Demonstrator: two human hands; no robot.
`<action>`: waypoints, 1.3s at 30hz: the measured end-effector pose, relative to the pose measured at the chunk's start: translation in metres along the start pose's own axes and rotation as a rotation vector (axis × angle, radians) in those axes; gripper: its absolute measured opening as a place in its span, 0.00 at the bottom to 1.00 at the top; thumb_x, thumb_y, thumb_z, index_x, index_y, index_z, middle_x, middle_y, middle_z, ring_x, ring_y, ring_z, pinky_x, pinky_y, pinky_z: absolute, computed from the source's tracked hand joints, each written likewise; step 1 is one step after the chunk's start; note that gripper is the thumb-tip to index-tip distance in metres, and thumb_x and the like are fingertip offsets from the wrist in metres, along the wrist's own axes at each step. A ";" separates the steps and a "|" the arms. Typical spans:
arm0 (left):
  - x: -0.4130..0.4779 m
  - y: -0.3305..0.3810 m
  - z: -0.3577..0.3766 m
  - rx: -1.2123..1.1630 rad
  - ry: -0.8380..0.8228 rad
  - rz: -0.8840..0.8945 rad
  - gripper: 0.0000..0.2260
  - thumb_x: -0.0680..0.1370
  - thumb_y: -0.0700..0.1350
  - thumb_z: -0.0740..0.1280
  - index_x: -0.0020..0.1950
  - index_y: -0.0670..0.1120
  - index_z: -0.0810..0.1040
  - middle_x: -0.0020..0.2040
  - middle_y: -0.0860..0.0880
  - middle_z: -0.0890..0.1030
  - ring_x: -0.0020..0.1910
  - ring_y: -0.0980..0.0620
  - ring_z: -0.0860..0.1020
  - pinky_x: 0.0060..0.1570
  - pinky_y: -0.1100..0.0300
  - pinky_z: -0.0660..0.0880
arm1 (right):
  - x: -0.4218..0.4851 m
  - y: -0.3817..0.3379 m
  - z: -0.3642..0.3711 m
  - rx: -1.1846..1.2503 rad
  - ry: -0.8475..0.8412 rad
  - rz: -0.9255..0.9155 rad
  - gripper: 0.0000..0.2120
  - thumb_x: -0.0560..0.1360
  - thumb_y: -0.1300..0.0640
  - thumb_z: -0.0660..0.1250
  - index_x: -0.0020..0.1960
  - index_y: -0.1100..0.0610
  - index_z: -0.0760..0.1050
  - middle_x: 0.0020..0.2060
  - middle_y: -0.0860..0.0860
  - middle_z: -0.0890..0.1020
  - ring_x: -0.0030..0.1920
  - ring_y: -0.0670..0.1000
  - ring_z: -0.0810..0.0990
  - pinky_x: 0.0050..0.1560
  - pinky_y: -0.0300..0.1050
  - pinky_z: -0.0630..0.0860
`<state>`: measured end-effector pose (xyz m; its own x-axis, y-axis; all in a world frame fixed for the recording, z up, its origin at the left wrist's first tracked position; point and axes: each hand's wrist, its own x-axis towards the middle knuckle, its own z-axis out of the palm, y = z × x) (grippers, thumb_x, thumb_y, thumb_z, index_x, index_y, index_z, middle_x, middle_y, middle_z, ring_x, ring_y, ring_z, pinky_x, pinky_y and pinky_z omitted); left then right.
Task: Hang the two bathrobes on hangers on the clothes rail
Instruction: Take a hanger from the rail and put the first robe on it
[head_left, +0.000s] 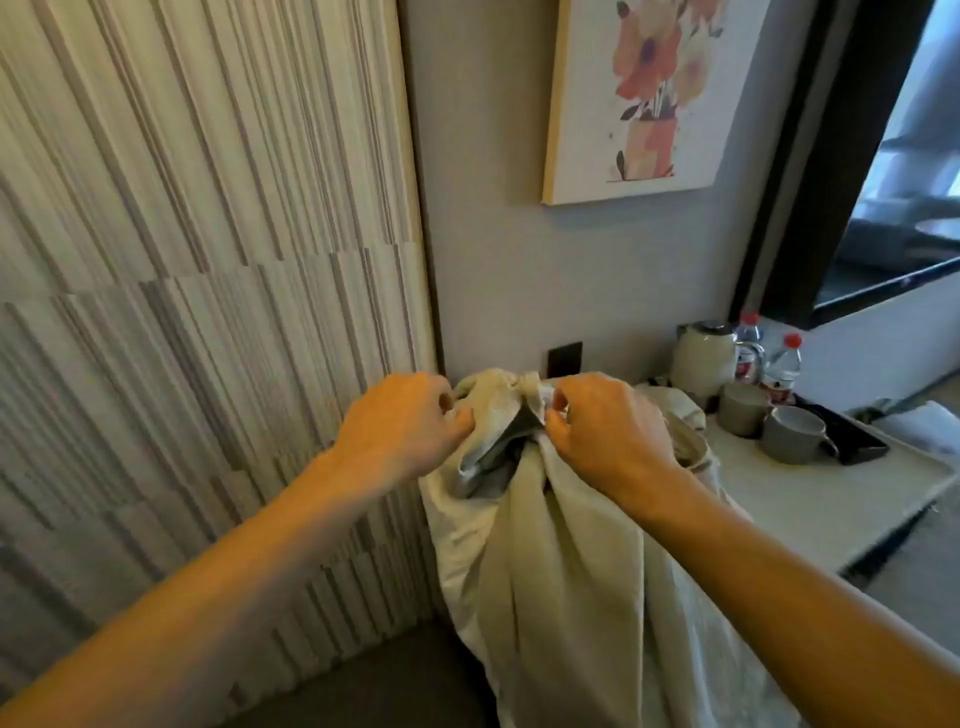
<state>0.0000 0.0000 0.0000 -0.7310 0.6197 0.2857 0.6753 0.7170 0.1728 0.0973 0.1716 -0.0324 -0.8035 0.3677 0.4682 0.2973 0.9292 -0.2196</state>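
A cream-white bathrobe (561, 582) hangs in long folds in front of me, gathered at its top edge. My left hand (400, 421) is closed on the bunched fabric at the left of that top edge. Right beside it, my right hand (602, 426) pinches the fabric on the right side. Between the hands the cloth opens into a dark fold. More of the same pale cloth (675, 410) lies behind on the counter edge; whether it belongs to the same robe I cannot tell. No hanger or clothes rail is in view.
A striped panel (208, 312) fills the left. On the white counter (831, 499) at right stand a kettle (704, 358), two water bottles (782, 366), two grey mugs (792, 434) and a dark tray (852, 441). A flower picture (649, 93) hangs on the wall.
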 end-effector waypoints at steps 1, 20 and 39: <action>0.016 0.001 0.017 -0.041 -0.059 -0.032 0.18 0.75 0.59 0.62 0.42 0.46 0.81 0.38 0.46 0.82 0.38 0.47 0.80 0.38 0.50 0.79 | 0.007 0.014 0.012 0.015 -0.022 0.018 0.12 0.78 0.46 0.60 0.48 0.52 0.78 0.42 0.51 0.83 0.39 0.52 0.81 0.42 0.51 0.81; 0.176 -0.001 0.199 0.078 -0.018 -0.146 0.30 0.70 0.56 0.64 0.70 0.50 0.63 0.67 0.44 0.72 0.67 0.41 0.68 0.68 0.40 0.63 | 0.164 0.160 0.271 -0.012 -0.503 0.098 0.39 0.75 0.49 0.66 0.79 0.50 0.49 0.74 0.56 0.64 0.74 0.60 0.61 0.73 0.59 0.58; 0.159 0.008 0.080 -0.934 0.145 -0.418 0.12 0.79 0.39 0.58 0.38 0.44 0.76 0.35 0.48 0.72 0.34 0.53 0.69 0.33 0.59 0.66 | 0.118 0.149 0.121 -0.127 -0.156 0.165 0.12 0.77 0.56 0.63 0.59 0.51 0.77 0.55 0.55 0.80 0.55 0.57 0.78 0.57 0.53 0.74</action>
<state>-0.1189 0.1302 -0.0288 -0.9477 0.2895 0.1345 0.2219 0.2945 0.9295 -0.0155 0.3492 -0.1140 -0.8057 0.5137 0.2949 0.4855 0.8579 -0.1681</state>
